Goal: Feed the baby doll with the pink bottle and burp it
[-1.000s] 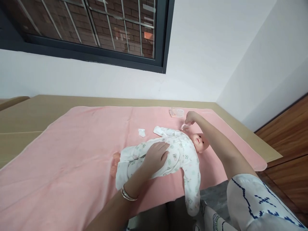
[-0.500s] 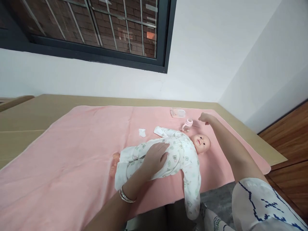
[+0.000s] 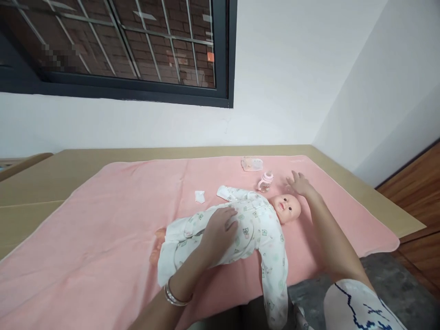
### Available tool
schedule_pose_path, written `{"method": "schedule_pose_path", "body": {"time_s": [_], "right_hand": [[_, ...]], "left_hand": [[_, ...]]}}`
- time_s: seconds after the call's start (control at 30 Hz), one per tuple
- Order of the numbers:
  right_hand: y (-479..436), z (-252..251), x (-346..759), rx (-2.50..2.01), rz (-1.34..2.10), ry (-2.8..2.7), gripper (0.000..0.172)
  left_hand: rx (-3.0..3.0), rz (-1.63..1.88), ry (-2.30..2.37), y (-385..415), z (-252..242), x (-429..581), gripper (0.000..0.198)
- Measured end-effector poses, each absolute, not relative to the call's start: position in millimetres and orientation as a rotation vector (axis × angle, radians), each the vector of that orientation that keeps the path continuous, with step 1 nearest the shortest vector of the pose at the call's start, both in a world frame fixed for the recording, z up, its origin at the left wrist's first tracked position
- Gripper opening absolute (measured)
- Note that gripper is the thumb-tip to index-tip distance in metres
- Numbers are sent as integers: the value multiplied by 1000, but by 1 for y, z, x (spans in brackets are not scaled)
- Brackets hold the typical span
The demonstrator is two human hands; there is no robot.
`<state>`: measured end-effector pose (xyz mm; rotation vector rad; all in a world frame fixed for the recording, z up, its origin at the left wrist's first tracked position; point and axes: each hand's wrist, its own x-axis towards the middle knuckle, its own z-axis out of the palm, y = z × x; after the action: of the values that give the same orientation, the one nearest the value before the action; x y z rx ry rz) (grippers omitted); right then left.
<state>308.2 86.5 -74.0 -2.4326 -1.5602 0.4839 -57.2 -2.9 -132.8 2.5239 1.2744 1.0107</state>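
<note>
Under the open left grip (image 3: 220, 227) lies the doll (image 3: 256, 224); right grip (image 3: 298, 183), spread, perhaps grazes its head.

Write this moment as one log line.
left hand: flat on doll | right hand: open, near doll | bottle: upright on blanket

No legible text, labels, brands, numbers or signs anywhere in view. Print on romper (image 3: 247, 229): small figures only, no lettering made out. Packet (image 3: 252, 163) on blanket (image 3: 103, 220): too small to read. Blurred patch on window (image 3: 62, 57): unreadable.
</note>
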Motion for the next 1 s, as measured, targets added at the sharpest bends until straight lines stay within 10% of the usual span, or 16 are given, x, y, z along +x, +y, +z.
{"method": "schedule_pose_path", "body": {"time_s": [0.53, 1.0], "right_hand": [[0, -123, 256, -1306, 1402, -128, 58], [5, -93, 230, -812, 1695, -274, 42]], "left_hand": [[2386, 373, 1074, 82, -76, 13, 30], [2333, 538, 796, 80, -75, 23, 31]]}}
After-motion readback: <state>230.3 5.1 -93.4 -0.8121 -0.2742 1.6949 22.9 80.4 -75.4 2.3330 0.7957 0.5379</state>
